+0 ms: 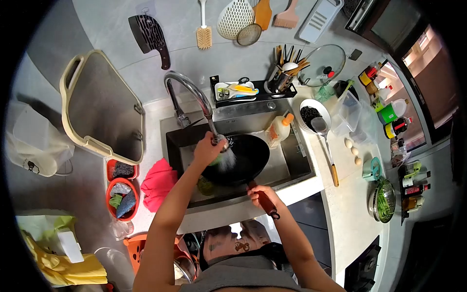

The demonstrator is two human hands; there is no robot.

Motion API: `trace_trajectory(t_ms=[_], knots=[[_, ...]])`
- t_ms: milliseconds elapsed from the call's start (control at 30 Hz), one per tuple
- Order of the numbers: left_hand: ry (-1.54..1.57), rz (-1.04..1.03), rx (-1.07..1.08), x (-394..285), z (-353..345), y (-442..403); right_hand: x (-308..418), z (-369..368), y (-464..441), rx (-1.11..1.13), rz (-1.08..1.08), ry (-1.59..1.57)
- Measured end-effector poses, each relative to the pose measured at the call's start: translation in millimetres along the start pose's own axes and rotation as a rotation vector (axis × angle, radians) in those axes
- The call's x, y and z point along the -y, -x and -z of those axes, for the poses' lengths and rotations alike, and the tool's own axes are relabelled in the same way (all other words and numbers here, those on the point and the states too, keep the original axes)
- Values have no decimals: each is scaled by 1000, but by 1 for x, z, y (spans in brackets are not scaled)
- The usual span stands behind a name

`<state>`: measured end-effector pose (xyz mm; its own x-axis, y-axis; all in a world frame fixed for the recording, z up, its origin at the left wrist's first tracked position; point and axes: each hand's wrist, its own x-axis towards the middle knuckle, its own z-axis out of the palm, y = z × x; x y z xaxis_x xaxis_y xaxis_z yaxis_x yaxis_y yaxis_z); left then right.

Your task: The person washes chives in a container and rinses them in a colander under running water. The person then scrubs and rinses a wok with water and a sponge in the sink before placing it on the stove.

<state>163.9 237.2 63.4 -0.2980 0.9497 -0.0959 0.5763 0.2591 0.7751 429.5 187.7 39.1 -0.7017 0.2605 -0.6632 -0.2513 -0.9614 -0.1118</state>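
My left hand (208, 150) is closed around the spray head (222, 143) of the curved metal faucet (194, 90). Water sprays from it into a black wok (252, 158), which is tilted over the sink (302, 163). The fingers of my right hand (263, 195) wrap round the wok's reddish-brown handle (266, 204) at the sink's front edge. A greenish round thing (206, 186), partly hidden by the wok, lies in the sink. Behind the wok, a bottle with an orange cap (278, 130) stands in the sink.
Right of the sink are a white bowl of dark food (309, 116), a spatula (330, 155), three eggs (351, 151) and a colander of green vegetables (384, 204). To the left lie a pink cloth (159, 186) and a red basin (124, 198). A cutting board (104, 107) leans at the wall.
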Motion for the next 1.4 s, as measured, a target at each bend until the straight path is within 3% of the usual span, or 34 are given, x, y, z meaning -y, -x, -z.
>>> trace_trajectory(t_ms=[167,400,433,533,700,867,1000,1100,1200,1267,1333,1400], knots=[[515,-51,116,5,-33,-26,-1,-4,-11,8,-6,70],[155,-24,-10,21,-5,-27,-9,-17,-7,-217,84,583],[175,-66,-4,14,5,-16,-14,-20,-6,-342,158,638],[400,-63,-23,35,6,-13,-14,-21,-1,-415,255,844],[153,-104,-382,87,-4,-38,-7,-6,4,-584,377,1212],[-73,-95,-390,90,1,-89,1,-21,23,-703,357,1527],[-192,-177,-364,86,7,-121,-3,-34,30,-876,522,1647],[-47,-60,-356,76,8,-111,-1,-12,24,-891,503,1679],[392,170,-298,124,-16,-99,3,-21,29,-864,483,1668],[1176,758,-140,122,-20,-65,6,-18,29,-850,458,1633],[1440,1008,96,142,-20,-35,7,3,20,-798,521,1501],[1565,1126,152,156,-34,-10,6,8,16,-724,533,1310]])
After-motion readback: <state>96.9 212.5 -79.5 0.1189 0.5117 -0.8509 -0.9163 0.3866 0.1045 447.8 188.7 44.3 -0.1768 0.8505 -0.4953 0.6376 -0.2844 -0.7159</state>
